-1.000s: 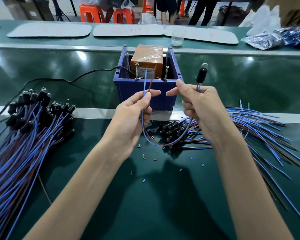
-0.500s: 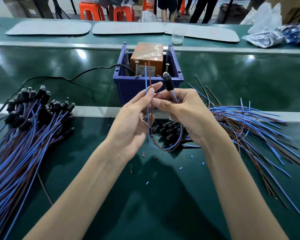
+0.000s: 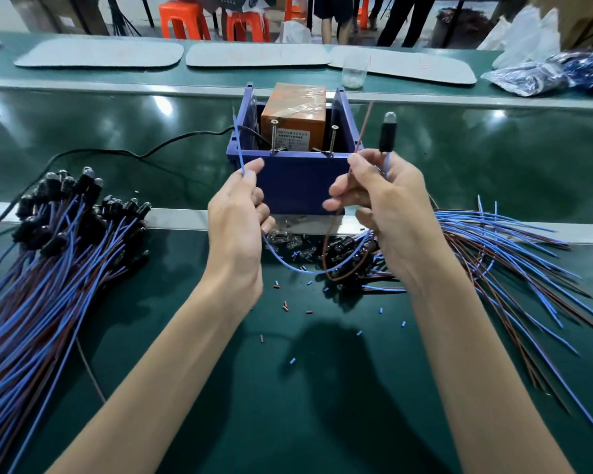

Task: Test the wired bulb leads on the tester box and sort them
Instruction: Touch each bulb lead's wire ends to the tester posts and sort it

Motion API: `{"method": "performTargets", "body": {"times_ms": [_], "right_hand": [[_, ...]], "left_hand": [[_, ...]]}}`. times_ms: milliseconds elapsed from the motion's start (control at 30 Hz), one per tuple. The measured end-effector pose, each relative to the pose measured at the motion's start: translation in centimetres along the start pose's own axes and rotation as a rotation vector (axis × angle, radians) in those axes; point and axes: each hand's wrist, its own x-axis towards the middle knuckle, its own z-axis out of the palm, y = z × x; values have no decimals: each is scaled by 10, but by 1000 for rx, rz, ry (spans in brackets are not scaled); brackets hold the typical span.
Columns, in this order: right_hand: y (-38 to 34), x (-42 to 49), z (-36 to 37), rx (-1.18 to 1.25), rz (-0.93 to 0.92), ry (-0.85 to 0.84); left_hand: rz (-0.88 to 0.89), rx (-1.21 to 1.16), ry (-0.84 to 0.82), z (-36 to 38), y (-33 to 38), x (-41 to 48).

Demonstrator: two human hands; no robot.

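Head view. Left hand [image 3: 237, 213] has thumb and forefinger pinched on the blue wire [image 3: 238, 148], a thin, smooth-sheathed wire. Its free end stands nearly upright above the fingertips, leaning slightly away to the left. Right hand [image 3: 384, 206] has thumb and forefinger pinched on the brown wire [image 3: 363, 128], which runs up and slightly to the right. Its other fingers are curled around the stem just under the bulb [image 3: 387, 135]. The bulb has a black cylindrical holder with a clear domed tip. Its long axis is vertical, dome up, and it sits directly above the right knuckles. Below both hands the two wires sag in a slack U toward the wrists. The tester box [image 3: 298, 179] is straight beyond and between the hands, made of matte blue plastic with square walls. It holds an orange block [image 3: 293, 104] under glossy film and two upright metal screws [image 3: 274, 135]. Outboard of the left hand lies a dense bundle of leads [image 3: 48, 251], with their black holders at the far end. Outboard of the right hand, loose leads [image 3: 493, 254] fan out. Short insulation offcuts [image 3: 286, 306] are scattered on the green worktop [image 3: 288, 405] near the wrists.
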Motion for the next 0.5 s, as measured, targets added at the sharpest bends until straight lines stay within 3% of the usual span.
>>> {"method": "performTargets", "body": {"times_ms": [200, 500], "right_hand": [[3, 9, -8, 69, -67, 208], [8, 14, -15, 54, -14, 276]], "left_hand": [[61, 88, 5, -1, -8, 2], [187, 262, 13, -15, -11, 13]]}}
